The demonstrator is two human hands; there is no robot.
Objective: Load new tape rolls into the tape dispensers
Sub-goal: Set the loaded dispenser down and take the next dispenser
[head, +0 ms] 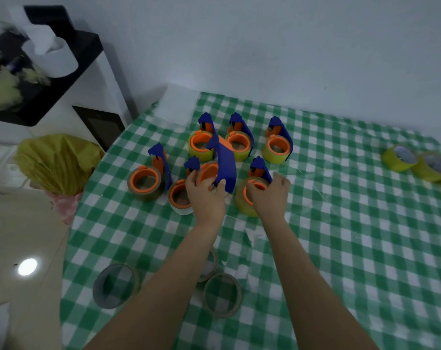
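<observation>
Dim, bluish, soft all over; glare spot on floor (pixel 27 267) at 8 o'clock; wide-angle bending at edges.

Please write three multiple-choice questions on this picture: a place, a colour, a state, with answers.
1. The loose yellow tape rolls lie: A) at the far right; B) on the floor; C) in a box.
2. The checked tablecloth is white and: A) red; B) green; C) black.
3. The left hand: A) lies flat; B) is out of view; C) grips a blue-and-orange plastic tape dispenser.
Key: A, they show at the picture's right edge; B, green squares show; C, its fingers curl round it.
</observation>
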